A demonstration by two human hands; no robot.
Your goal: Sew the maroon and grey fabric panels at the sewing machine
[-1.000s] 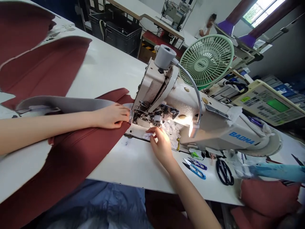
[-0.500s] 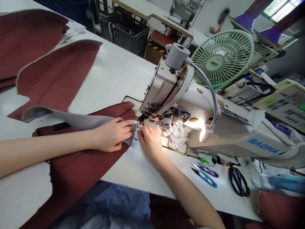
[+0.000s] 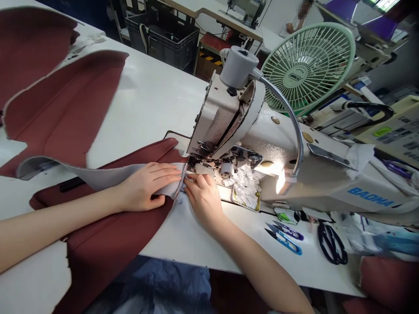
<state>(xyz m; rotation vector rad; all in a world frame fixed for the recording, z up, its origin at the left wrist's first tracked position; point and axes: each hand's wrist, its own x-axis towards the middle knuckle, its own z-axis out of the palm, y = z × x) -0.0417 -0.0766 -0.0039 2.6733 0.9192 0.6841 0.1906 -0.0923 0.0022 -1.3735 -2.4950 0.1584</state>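
Note:
My left hand (image 3: 145,186) lies flat on a strip of fabric with its grey backing up (image 3: 98,178), fingers stretched toward the needle area. Beneath it spreads a dark red fabric panel (image 3: 121,231). My right hand (image 3: 205,198) is closed, its curled fingertips pinching the fabric's edge just in front of the presser foot; the exact grip is partly hidden. Over both hands' fingertips stands the head of a sewing machine (image 3: 209,117), its needle hard to make out.
More red panels (image 3: 65,96) lie at the left. Right of my hand are a small tray with white scraps (image 3: 247,198), thread snips (image 3: 284,240) and black-handled scissors (image 3: 332,244). A green fan (image 3: 304,69) stands behind the machine. A person (image 3: 296,22) sits in the background.
The view has shifted slightly. My right fingers have curled in closer against the fabric edge, and the left hand stays flat on the grey backing. The fabric lies almost as before.

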